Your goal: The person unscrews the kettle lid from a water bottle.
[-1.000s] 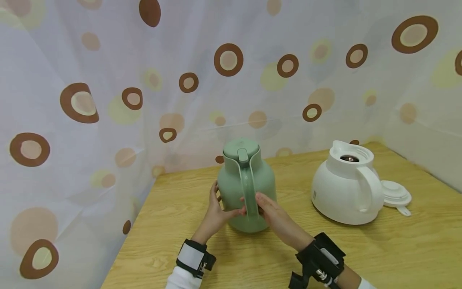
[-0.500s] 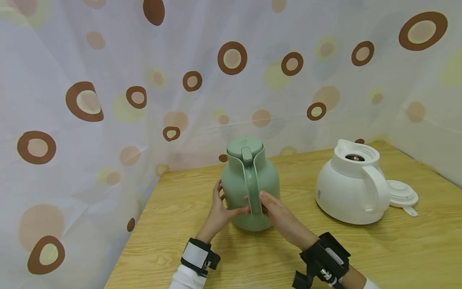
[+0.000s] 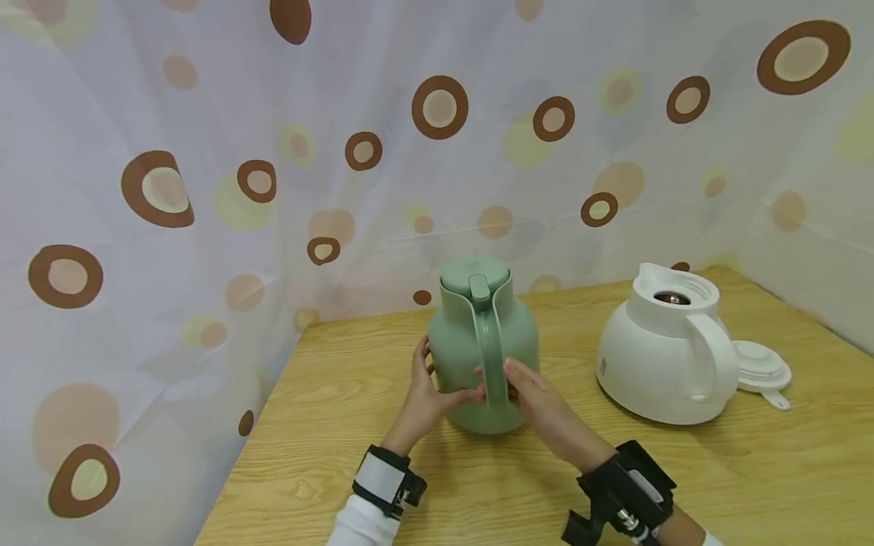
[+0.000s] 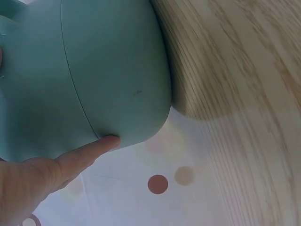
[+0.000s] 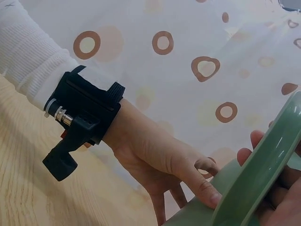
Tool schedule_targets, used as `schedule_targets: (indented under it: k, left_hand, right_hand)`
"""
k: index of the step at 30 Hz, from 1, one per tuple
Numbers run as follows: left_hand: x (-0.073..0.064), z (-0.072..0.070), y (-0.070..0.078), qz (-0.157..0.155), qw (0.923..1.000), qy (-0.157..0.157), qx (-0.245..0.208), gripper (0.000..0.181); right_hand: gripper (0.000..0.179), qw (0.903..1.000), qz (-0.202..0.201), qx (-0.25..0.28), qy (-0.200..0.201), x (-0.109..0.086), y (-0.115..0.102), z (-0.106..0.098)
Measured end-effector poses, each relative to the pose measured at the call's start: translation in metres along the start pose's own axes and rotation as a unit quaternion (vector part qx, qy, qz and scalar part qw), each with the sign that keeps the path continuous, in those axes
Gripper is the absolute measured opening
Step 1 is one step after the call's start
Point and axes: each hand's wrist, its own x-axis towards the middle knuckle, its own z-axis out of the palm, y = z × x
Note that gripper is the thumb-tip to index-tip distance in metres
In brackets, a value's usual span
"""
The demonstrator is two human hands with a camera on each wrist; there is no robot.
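Note:
A sage-green insulated jug (image 3: 451, 349) stands upright mid-table in the head view, lid on and handle (image 3: 493, 341) facing me. My left hand (image 3: 426, 398) holds its left side, fingers spread round the body and thumb reaching across the front beside the handle's lower end. In the left wrist view the thumb (image 4: 84, 157) lies along the green wall (image 4: 127, 66), its tip near a thin seam. My right hand (image 3: 546, 409) grips the lower handle, fingertips passing through behind it. Part of that grip shows at the edge of the right wrist view, around the glossy handle (image 5: 263, 165).
To the right stands a white insulated jug (image 3: 649, 371), its mouth uncovered and handle towards me. Its white lid (image 3: 761, 368) lies on the wooden table (image 3: 307, 432) just beyond. A patterned curtain (image 3: 382, 205) hangs behind and along both sides.
The green jug and both hands have shifted slightly right, a little nearer the white jug. Both hands keep their places on it. The head view has also moved a little.

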Motion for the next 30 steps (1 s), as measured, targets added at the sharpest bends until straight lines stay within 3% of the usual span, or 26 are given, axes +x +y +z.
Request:
schedule_targets:
  k: [6,24,30]
  left_hand:
    - [-0.002,0.005,0.007,0.000,1.0000,0.005,0.003,0.104]
    - [0.005,0.022,0.009,0.012,0.9999,0.007,0.000,0.101]
    - [0.008,0.025,0.009,-0.002,1.0000,0.004,-0.006,0.101]
  right_hand:
    - [0.056,0.9999,0.006,0.001,0.009,-0.001,-0.001,-0.003]
    - [0.059,0.9992,0.011,-0.003,0.038,-0.008,-0.001,-0.017]
    - [0.059,0.9991,0.009,0.005,0.041,-0.009,-0.004,-0.018]
